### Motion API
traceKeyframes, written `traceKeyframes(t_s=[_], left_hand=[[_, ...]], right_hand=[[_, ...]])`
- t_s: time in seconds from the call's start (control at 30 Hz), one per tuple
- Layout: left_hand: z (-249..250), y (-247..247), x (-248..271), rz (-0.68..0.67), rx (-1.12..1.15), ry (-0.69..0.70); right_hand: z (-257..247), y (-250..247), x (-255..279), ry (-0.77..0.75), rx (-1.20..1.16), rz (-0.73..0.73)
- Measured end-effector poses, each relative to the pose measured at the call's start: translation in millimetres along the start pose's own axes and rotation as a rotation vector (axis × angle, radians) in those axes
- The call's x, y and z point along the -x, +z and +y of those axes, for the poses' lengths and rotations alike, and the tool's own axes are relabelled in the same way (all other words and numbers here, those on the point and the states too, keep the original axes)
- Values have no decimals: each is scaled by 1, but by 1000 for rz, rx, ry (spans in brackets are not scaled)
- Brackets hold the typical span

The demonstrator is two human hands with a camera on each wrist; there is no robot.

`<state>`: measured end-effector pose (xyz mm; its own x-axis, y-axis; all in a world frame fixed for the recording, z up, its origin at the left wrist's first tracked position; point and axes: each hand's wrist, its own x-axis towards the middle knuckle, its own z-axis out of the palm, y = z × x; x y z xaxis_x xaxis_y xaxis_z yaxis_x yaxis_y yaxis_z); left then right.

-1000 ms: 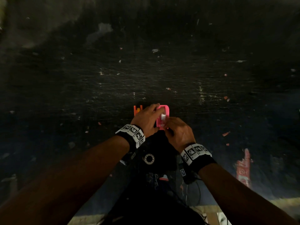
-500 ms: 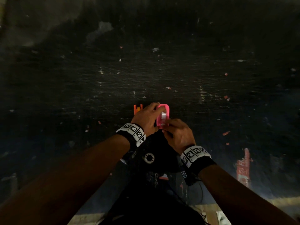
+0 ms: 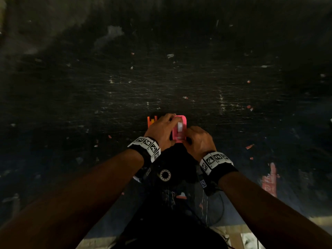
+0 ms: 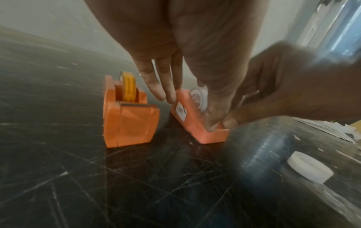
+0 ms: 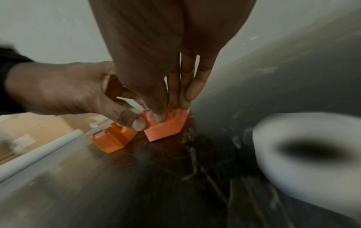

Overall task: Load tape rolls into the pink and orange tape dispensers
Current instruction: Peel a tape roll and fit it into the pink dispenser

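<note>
The pink dispenser (image 3: pixel 181 134) stands on the dark table with a white tape roll (image 3: pixel 179 126) seated in it. My left hand (image 3: pixel 171 123) grips it, fingers (image 4: pixel 166 92) straight along its left side and thumb (image 4: pixel 213 118) down over the roll to the front end. My right hand (image 3: pixel 187 138) pinches that same near end, fingertips (image 4: pixel 230 121) beside the left thumb; the tape end is hidden. Just to the left stands the orange dispenser (image 4: pixel 129 121) with a yellow roll (image 4: pixel 129 87) in it, untouched.
A spare white tape roll (image 4: pixel 310 168) lies flat on the table to the near right and looms blurred in the right wrist view (image 5: pixel 308 154). The black table (image 3: pixel 179 78) is scratched and dotted with scraps. Papers (image 4: pixel 332 129) lie at the right.
Almost nothing has moved. Both hands stay on the pink dispenser, and my right hand's fingers have shifted slightly at its near end.
</note>
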<state>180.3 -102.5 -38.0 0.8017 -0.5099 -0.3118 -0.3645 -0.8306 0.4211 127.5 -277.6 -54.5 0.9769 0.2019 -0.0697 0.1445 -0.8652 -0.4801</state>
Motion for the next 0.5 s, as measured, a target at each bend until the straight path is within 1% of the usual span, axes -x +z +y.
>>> traceKeyframes(t_s=[0.07, 0.13, 0.3, 0.4, 0.5], left_hand=[[-1, -2, -2, 4, 23, -18], [-3, -4, -5, 4, 19, -17], [-4, -9, -15, -51, -19, -11], [-5, -8, -17, -44, -7, -24], [-5, -8, -18, -53, -13, -30]], right_hand=[[4, 4, 2, 41, -16, -2], [3, 6, 2, 52, -24, 1], [3, 8, 3, 108, -55, 12], [2, 7, 4, 138, -99, 23], [2, 6, 2, 144, -68, -7]])
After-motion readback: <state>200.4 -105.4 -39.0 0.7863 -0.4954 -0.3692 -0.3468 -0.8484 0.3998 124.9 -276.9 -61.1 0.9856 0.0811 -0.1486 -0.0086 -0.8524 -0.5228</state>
